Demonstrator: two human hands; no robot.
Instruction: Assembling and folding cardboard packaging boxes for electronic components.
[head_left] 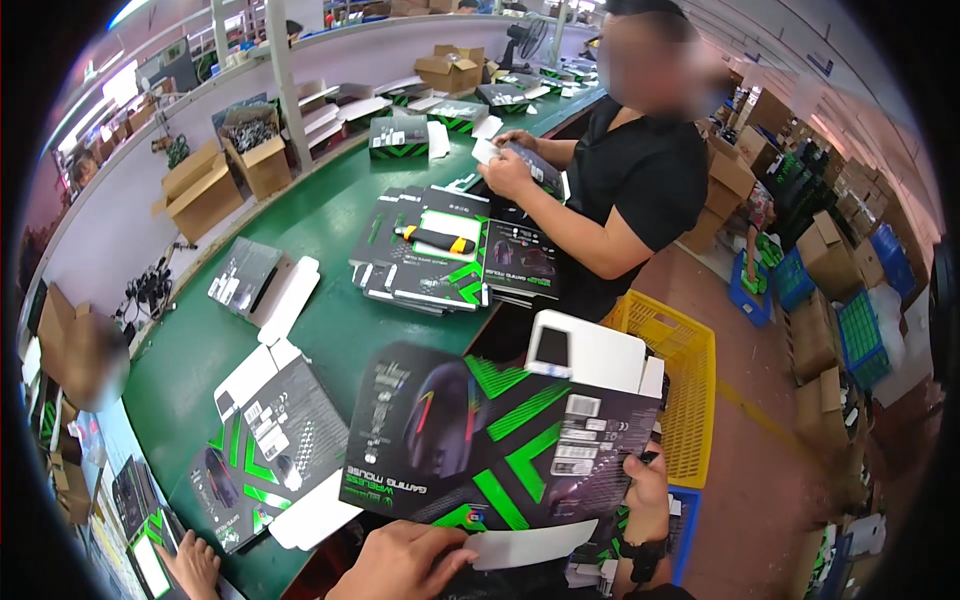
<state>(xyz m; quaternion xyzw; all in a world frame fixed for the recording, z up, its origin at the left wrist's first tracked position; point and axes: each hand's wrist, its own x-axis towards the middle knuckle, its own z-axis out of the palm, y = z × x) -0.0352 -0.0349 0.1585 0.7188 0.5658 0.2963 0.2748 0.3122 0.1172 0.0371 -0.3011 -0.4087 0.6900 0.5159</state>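
Observation:
A partly flattened black and green mouse box (520,440), printed with a picture of a computer mouse, is held up in front of me. My right hand (646,482), with a dark band at the wrist, grips its right edge, thumb on the printed face. At the lower edge, my left hand (405,560) pinches a white flap (535,545) of the same box between thumb and fingers. Left of it, another mouse box (295,430) lies on the green table (350,345) with white flaps spread out.
A stack of flat boxes (385,275) carries a yellow and black knife-like tool (435,239). Beyond it, a person in black (640,170) handles another box. Another person's hand (190,565) is at lower left. A yellow crate (690,390) and a blue crate (686,520) stand at right.

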